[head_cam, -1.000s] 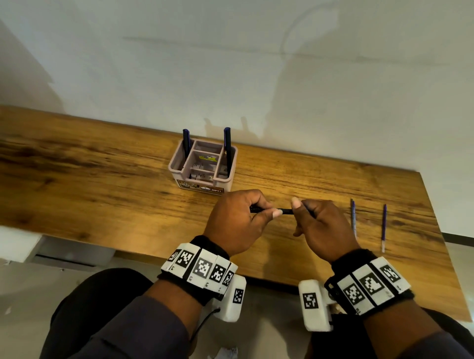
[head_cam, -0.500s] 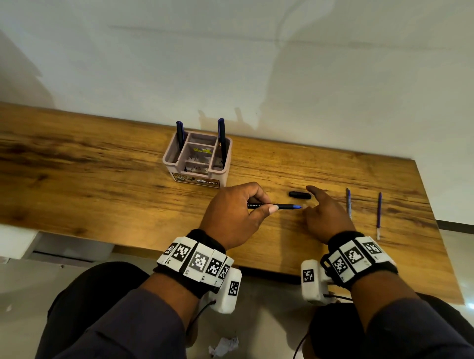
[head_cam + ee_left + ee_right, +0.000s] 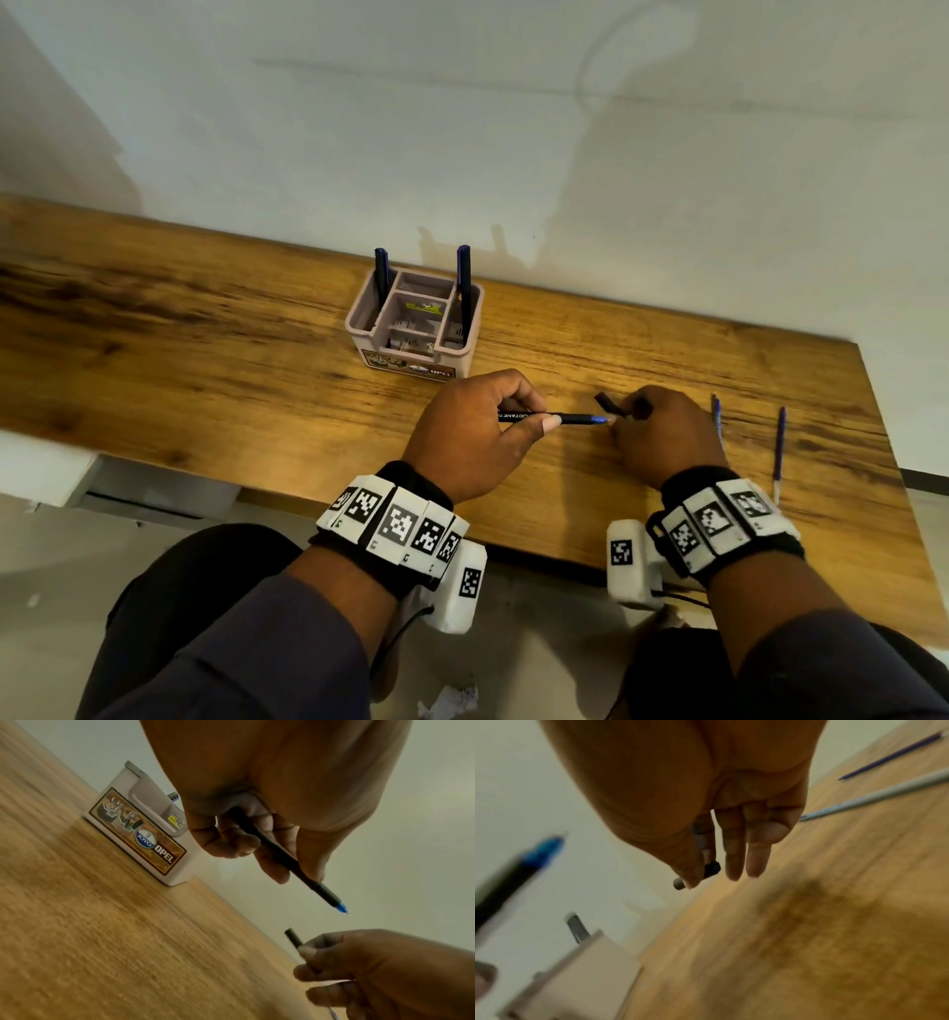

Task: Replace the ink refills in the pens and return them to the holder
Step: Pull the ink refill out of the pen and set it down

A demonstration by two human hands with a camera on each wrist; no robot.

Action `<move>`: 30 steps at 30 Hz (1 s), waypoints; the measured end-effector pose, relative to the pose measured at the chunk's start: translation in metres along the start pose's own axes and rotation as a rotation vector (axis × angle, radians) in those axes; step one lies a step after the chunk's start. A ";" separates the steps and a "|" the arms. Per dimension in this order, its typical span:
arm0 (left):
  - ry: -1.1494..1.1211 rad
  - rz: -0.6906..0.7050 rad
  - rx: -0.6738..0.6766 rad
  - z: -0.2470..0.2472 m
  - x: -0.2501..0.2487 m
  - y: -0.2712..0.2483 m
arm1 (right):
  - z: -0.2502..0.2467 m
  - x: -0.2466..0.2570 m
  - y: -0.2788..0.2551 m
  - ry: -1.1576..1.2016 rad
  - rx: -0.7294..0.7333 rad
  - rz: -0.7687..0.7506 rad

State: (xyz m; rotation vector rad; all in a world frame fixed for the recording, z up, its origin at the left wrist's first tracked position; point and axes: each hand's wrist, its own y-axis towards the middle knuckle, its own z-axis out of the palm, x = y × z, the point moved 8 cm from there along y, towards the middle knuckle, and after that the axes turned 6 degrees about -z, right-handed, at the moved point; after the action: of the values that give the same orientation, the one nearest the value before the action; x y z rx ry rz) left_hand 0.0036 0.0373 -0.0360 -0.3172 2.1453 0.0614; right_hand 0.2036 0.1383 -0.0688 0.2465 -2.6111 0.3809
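Observation:
My left hand [image 3: 536, 411] grips a black pen [image 3: 575, 419] by its barrel, level above the desk, with its bare blue tip pointing right. Just past that tip, my right hand [image 3: 624, 411] pinches the small black cap [image 3: 607, 402] between thumb and forefinger, lifted off the wood. The left wrist view shows the pen [image 3: 290, 862] and the cap [image 3: 293, 938] a short gap apart. In the blurred right wrist view the cap [image 3: 709, 871] sits at my fingertips. The pinkish holder [image 3: 411, 360] stands behind, with two dark pens [image 3: 381, 275] [image 3: 463, 277] upright in it.
Two thin blue refills [image 3: 717, 421] [image 3: 780, 447] lie side by side on the wooden desk [image 3: 205, 370], right of my right hand. A white wall runs along the desk's far edge. The desk's right end is close to the refills.
One second ago both hands held the pen together. Half a second ago the cap lay on the desk by my right fingers. Now my right hand holds it up near the pen's tip.

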 end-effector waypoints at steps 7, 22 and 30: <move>-0.032 -0.037 -0.088 -0.015 0.005 0.006 | -0.035 0.024 -0.006 0.661 -0.062 -0.186; -0.078 -0.029 -0.099 -0.016 -0.002 0.003 | -0.011 0.054 -0.023 0.707 0.051 -0.292; -0.089 -0.049 -0.187 -0.032 -0.013 -0.009 | -0.012 0.071 -0.034 0.694 -0.052 -0.277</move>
State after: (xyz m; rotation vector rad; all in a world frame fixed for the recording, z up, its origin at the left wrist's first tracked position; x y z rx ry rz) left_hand -0.0130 0.0261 -0.0066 -0.4677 2.0460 0.2448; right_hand 0.1560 0.1030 -0.0163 0.3752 -1.8726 0.2417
